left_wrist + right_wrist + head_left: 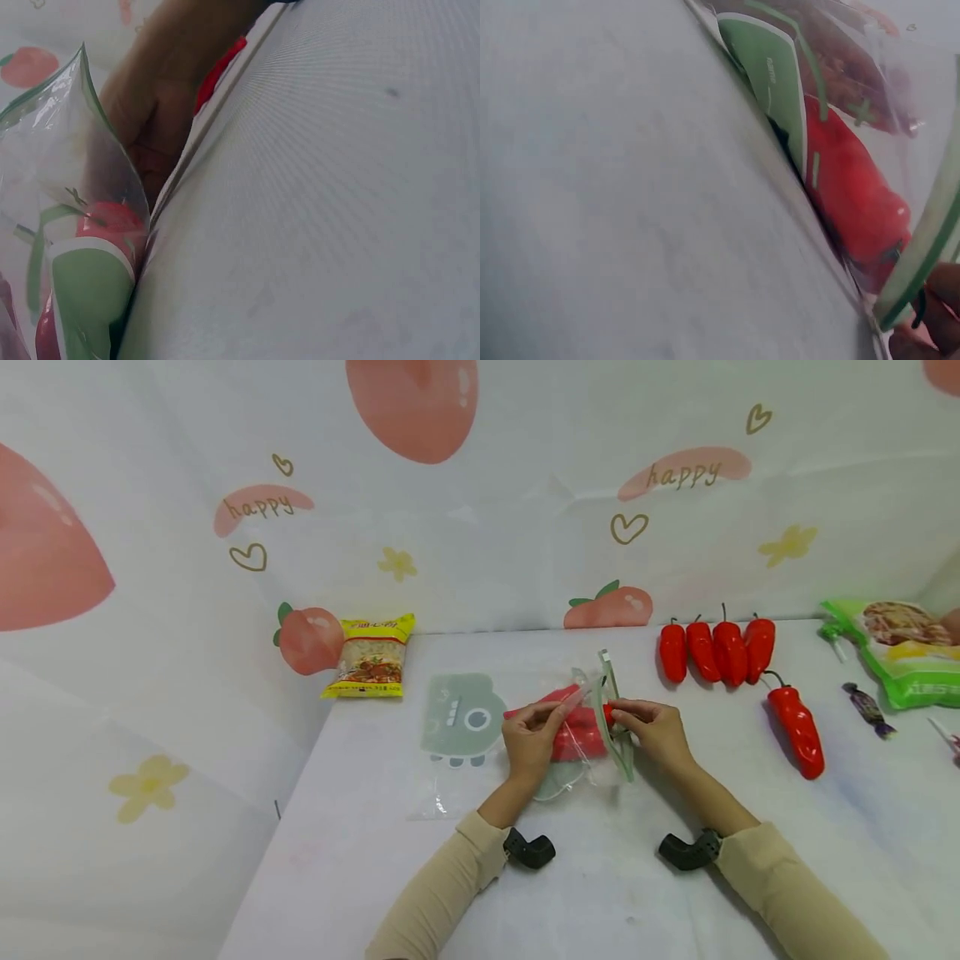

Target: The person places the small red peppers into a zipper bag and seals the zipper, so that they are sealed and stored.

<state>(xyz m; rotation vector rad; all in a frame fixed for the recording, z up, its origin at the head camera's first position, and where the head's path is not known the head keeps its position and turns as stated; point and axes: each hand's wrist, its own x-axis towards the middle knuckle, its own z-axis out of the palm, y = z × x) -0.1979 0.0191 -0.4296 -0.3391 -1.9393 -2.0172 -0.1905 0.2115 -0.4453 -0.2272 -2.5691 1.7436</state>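
Observation:
A clear zip bag [617, 735] with a green strip along its mouth holds red peppers [581, 739]. My left hand [528, 747] pinches the plastic on the left side of this bag. At the mouth, my right hand [656, 733] pinches a red pepper, its fingertips right by the green strip. In the right wrist view one red pepper [855, 187] lies inside the bag close to the mouth, and a dark stem shows beside the right fingers [941, 289]. The left wrist view shows the bag [52, 157] standing partly open, with a green printed patch [86, 292].
A flat clear bag with a green cartoon monster [465, 718] lies left of my hands. Several red peppers [729, 652] line the back, and another pepper [797, 731] lies nearer. Yellow [372, 660] and green [911, 652] food packets and a wrapped candy [868, 710] lie around.

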